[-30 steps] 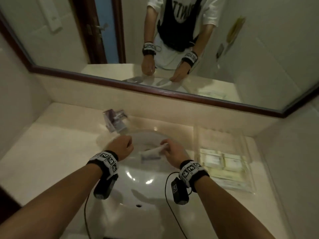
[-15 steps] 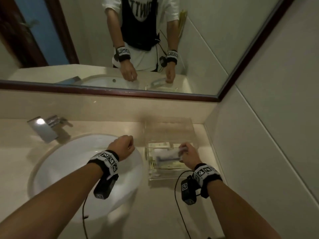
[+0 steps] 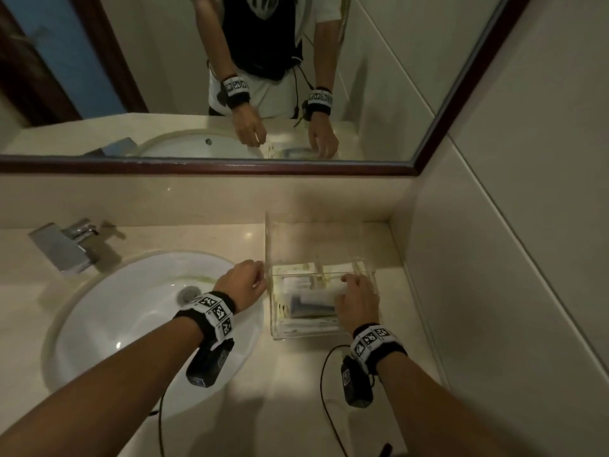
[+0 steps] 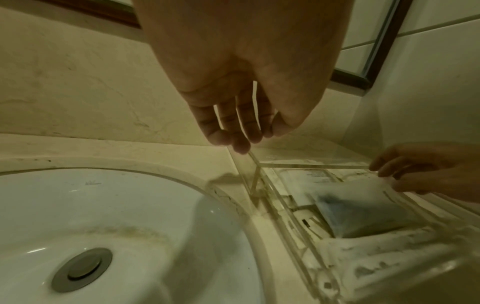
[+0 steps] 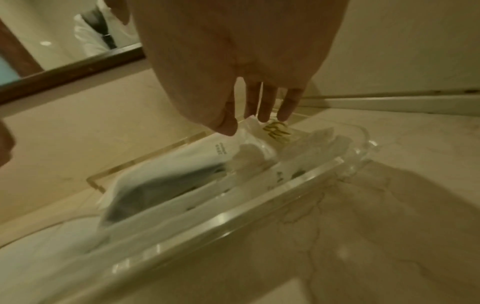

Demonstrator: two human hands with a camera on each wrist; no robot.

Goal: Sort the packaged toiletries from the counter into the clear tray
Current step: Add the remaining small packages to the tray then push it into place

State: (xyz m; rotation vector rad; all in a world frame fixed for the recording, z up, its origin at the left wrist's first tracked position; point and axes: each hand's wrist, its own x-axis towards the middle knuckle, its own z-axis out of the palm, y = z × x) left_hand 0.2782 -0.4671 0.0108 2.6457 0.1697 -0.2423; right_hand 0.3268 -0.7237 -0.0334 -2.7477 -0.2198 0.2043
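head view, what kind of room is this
A bathroom, most likely in a hotel or guest room: a round white sink with a chrome faucet set in a stone counter, a framed wall mirror, and a clear tray of packaged toiletries.

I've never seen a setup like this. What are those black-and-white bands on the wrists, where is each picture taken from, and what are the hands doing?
No machine here: a person wears three cameras. The head view looks down at both arms; the patterned wristbands carry small cameras looking along each hand. The scene is a bathroom counter with a white sink, a chrome tap and a mirror above. Beside the sink stands the clear tray, already holding packets. The right hand pinches a white toiletry packet by its end, placing it into the tray. The left hand holds nothing, its fingers loose near the tray's corner.
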